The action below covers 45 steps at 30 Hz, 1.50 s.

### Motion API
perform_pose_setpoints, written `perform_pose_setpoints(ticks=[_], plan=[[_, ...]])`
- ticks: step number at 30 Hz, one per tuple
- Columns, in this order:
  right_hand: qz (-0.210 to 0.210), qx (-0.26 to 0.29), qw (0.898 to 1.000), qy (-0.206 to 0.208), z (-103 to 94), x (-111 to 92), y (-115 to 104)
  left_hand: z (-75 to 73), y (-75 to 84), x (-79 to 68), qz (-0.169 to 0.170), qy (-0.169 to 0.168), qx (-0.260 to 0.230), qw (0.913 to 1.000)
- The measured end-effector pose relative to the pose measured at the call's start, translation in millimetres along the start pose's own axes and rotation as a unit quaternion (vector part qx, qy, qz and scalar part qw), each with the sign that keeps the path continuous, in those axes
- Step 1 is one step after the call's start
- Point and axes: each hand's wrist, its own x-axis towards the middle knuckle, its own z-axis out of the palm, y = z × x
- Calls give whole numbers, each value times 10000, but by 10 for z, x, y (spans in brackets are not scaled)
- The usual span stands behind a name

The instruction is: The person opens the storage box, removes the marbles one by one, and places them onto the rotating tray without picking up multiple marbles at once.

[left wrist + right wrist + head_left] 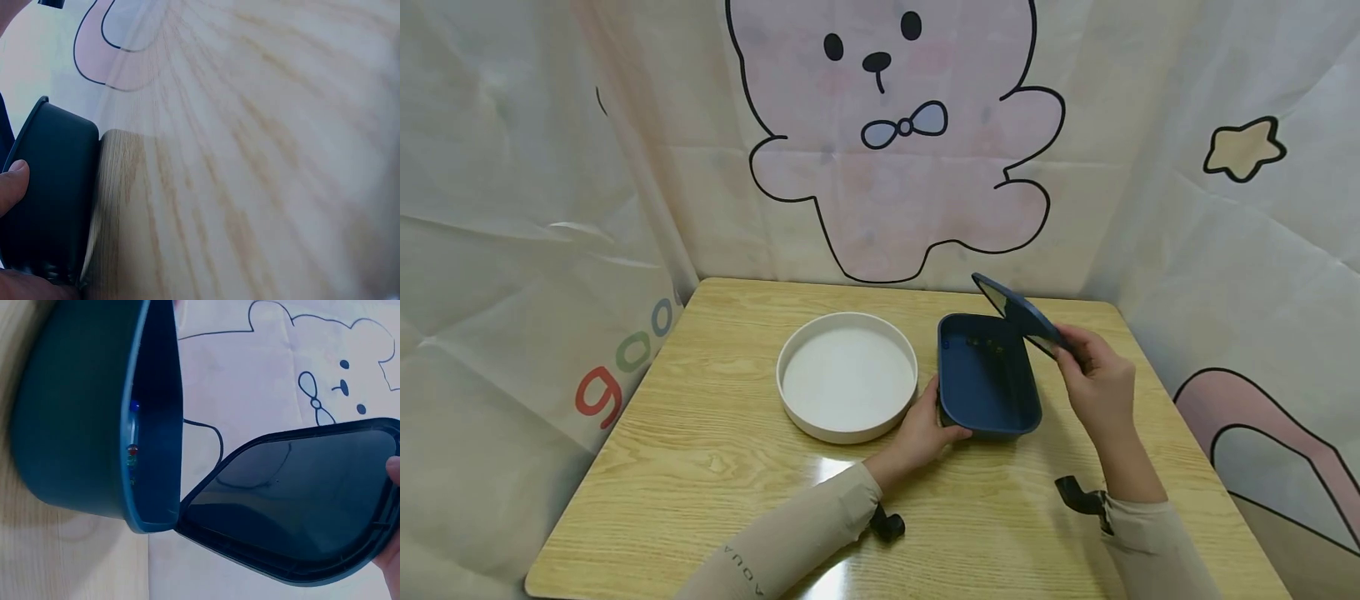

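Note:
A dark blue rectangular box [988,383] stands on the table, its top uncovered. Several small shiny beads or marbles [132,450] lie inside it, some blue and one reddish. The box's lid [1028,320], dark-rimmed with a see-through or glossy panel [294,494], is tilted up beside the far right corner; the right wrist view shows its corner meeting the box rim. My right hand [1097,383] pinches the lid's right edge between thumb and fingers. At the near left corner my left hand [921,429] grips the box, thumb [14,184] against its front wall.
Close to the left of the box sits a round white shallow tray [847,375], next to my left hand. The wood-grain table [700,467] has a printed curtain [895,200] behind it and more fabric on both sides. Black wrist mounts [1078,496] stick out from the sleeves.

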Motion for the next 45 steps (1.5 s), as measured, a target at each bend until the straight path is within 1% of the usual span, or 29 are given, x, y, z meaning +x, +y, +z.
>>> perform_pose_setpoints(ticks=[1,5,7,8,11,13,14,16,18,19,20,24,27,32,36,41,45], plan=[[141,39,9998,113,-4,14,-26,0,1,-3,-9,0,-6,10000],[780,104,9952,574,-23,56,0,-6,-3,-9,-48,-20,-11,10000],[1066,120,9911,783,-45,72,27,-10,-4,-10,-58,-15,-35,10000],[1194,123,9889,879,-57,75,78,-11,-5,-9,-56,-9,-39,10000],[1546,370,9806,1149,-102,92,133,-12,-5,-11,-60,1,-53,10000],[1814,826,9708,1337,-129,105,157,-15,-5,-14,-24,9,-63,10000],[1929,1135,9640,1439,-139,113,167,-16,-6,-13,-13,2,-79,10000],[2113,1736,9476,1653,-161,127,184,-20,-8,-12,20,14,-92,10000],[2264,2180,9309,1864,-180,139,195,-22,-10,-9,15,24,-91,10000],[2316,2284,9251,1959,-190,144,202,-23,-12,-6,7,26,-86,10000],[2388,2431,9173,2060,-202,150,209,-25,-14,-4,-9,20,-79,10000],[2568,2610,8982,2434,-257,168,250,-36,-19,1,-24,34,-65,10000],[2610,2773,8845,2697,-298,167,293,-43,-24,2,3,33,-118,9999],[2819,3246,8495,3058,-358,128,346,-50,-28,0,0,14,-184,9998],[3155,3499,8169,3328,-411,82,404,-49,-31,4,-1,22,-192,9998],[3504,3913,7676,3672,-508,-15,531,-34,-25,4,-36,1,-139,9999],[3729,4300,7188,3992,-611,-119,624,-15,1,-1,-75,-63,-96,9999]])
